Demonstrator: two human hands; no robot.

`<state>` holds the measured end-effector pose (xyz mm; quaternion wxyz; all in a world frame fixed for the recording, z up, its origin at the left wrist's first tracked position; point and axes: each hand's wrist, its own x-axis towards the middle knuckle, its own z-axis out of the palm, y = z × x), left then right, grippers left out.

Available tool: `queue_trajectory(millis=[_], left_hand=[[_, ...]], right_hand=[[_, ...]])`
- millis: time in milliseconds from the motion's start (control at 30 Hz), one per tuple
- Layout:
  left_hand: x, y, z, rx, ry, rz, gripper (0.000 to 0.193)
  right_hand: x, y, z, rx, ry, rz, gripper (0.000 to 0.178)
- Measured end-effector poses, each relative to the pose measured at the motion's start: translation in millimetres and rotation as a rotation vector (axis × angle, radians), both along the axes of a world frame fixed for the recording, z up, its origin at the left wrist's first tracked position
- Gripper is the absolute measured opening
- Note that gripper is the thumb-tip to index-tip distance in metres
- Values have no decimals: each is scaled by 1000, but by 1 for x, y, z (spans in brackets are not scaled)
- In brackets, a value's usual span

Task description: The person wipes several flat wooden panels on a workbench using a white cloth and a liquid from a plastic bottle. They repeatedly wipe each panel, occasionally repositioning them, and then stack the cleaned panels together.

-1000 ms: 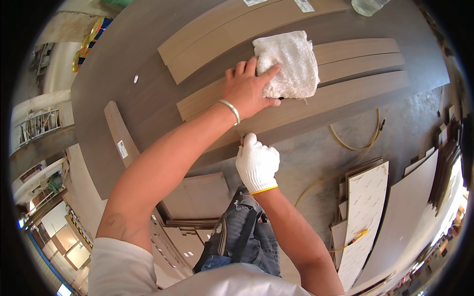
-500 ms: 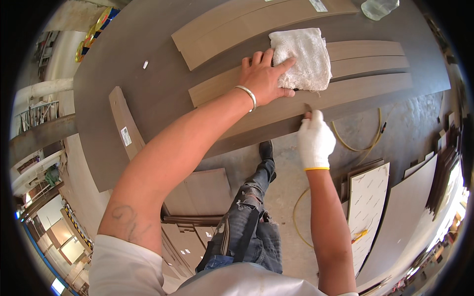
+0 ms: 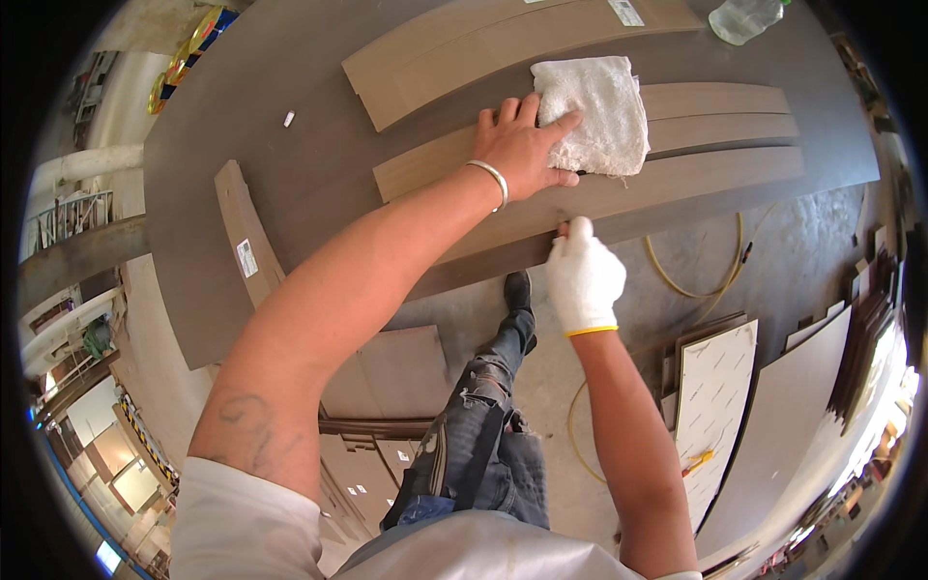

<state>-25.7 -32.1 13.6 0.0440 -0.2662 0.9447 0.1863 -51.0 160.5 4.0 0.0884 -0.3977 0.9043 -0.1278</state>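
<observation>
My bare left hand [image 3: 522,145] lies with its fingers spread on the narrow brown boards, one finger resting on a folded white cloth [image 3: 607,111]. A small dark spot shows by its lowest fingertip; I cannot tell what it is. My right hand [image 3: 586,275], in a white knit glove with a yellow cuff, is closed at the near edge of the closest board [image 3: 696,179]. Bare fingertips poke from the glove around something small and dark, mostly hidden. Beyond the closest board lie two more narrow boards [image 3: 720,100], partly under the cloth.
The boards rest on a large dark panel [image 3: 309,48]. Farther back are wider boards [image 3: 483,48] and a clear bottle [image 3: 744,21]. A labelled strip [image 3: 246,232] lies at left. Below right, a yellow hose [image 3: 677,280] crosses the floor beside leaning panels [image 3: 715,406].
My right hand has slid left along the near edge of the closest board. My left hand and the cloth stay in nearly the same place.
</observation>
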Motion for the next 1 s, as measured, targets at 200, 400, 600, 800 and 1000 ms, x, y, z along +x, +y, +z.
queue_trajectory(millis=[200,400,600,800,1000], left_hand=[[-1,0,3,17,-17,5,87],[1,1,3,7,2,-5,87],[-4,1,0,-19,-16,-7,88],[3,1,-3,-40,-14,-1,88],[-1,0,-3,-32,-17,-16,88]], right_hand=[[52,-17,6,157,-105,176,20],[50,-11,4,44,-87,122,19],[109,-32,1,80,-242,256,21],[56,-14,1,42,-106,57,19],[84,-19,-3,-26,-143,139,23]])
